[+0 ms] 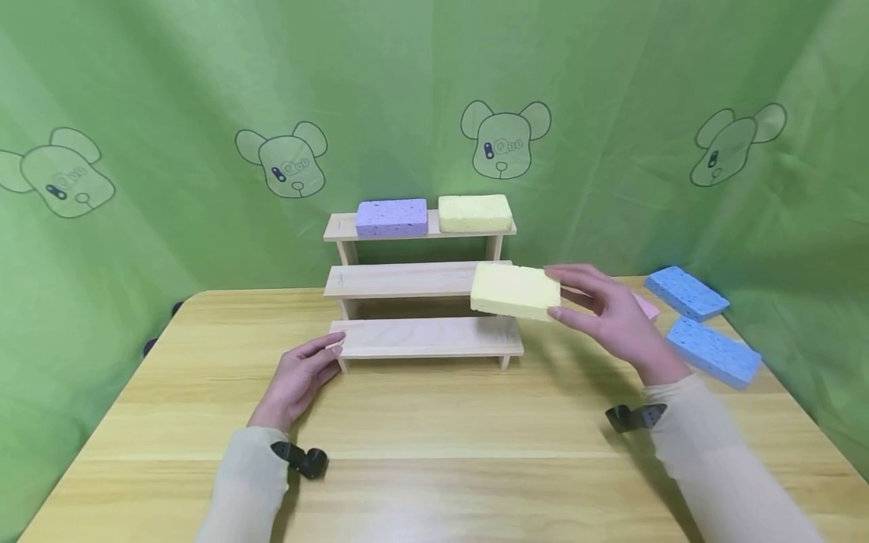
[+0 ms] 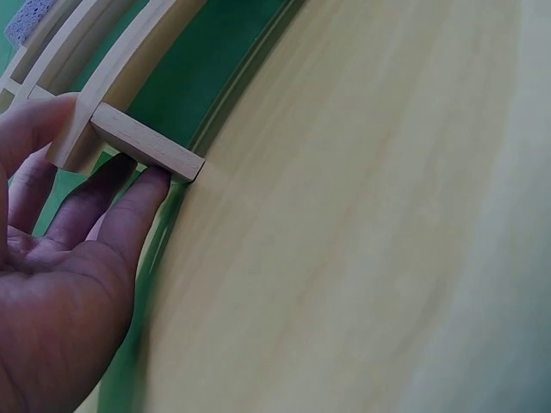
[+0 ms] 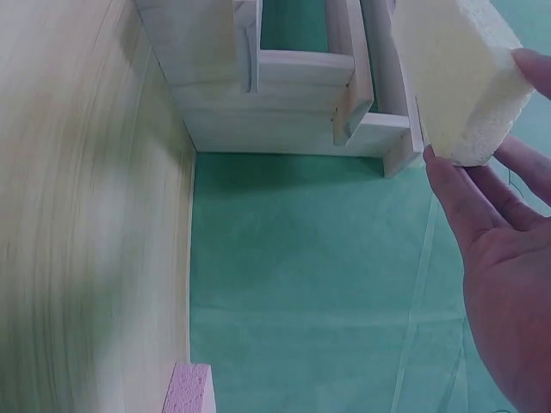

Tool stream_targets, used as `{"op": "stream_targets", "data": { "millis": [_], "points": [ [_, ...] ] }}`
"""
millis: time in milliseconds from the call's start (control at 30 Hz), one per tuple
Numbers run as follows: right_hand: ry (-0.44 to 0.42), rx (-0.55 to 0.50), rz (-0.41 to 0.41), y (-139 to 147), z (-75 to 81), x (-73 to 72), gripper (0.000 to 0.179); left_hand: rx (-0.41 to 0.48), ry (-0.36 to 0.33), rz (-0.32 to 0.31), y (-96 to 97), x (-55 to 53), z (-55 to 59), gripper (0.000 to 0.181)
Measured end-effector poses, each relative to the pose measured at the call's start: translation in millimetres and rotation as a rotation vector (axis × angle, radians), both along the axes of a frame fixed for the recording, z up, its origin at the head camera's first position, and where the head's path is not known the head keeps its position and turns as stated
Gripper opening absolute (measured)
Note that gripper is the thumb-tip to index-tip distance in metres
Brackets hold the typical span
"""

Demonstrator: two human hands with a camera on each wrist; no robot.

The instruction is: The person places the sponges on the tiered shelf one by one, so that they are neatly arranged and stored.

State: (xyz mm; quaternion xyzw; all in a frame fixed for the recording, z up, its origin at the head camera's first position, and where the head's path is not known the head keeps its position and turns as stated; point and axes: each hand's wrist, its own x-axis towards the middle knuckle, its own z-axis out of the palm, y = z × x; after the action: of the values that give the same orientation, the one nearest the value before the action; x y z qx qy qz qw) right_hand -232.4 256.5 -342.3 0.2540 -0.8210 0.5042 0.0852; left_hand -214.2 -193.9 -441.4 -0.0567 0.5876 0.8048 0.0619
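In the head view my right hand (image 1: 614,317) pinches a pale yellow sponge (image 1: 514,290) by its right end, thumb on the near side and fingers on the far side. The sponge is held up in front of the middle and bottom tiers of a three-tier wooden rack (image 1: 407,337). My left hand (image 1: 299,381) grips the left end of the bottom tier, its fingers by the front leg (image 2: 146,142) in the left wrist view. On the top tier lie a purple sponge (image 1: 391,218) and, to its right, another yellow sponge (image 1: 475,213).
Two blue sponges (image 1: 687,292) lie on the table's right side. A pink sponge (image 3: 188,389) is partly hidden behind my right hand in the head view. The wooden table (image 1: 434,483) ends at a green curtain (image 1: 394,90) printed with bear heads.
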Motion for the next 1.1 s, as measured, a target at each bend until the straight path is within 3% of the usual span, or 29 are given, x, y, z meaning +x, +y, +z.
{"op": "stream_targets", "data": {
  "millis": [267, 667, 1100],
  "points": [
    [0.023, -0.038, 0.029, -10.7, -1.5, -5.9, 0.047, -0.014, -0.006, -0.002, -0.2, -1.0, 0.0, 0.040],
    [-0.022, -0.045, 0.080, -30.1, -3.1, -16.7, 0.048, 0.011, 0.003, -0.002, 0.1, 0.0, 0.1, 0.035],
    [-0.031, -0.086, 0.143, -53.7, 5.2, -21.3, 0.050, 0.010, -0.007, 0.009, -0.3, 0.0, -0.9, 0.033]
  ]
}}
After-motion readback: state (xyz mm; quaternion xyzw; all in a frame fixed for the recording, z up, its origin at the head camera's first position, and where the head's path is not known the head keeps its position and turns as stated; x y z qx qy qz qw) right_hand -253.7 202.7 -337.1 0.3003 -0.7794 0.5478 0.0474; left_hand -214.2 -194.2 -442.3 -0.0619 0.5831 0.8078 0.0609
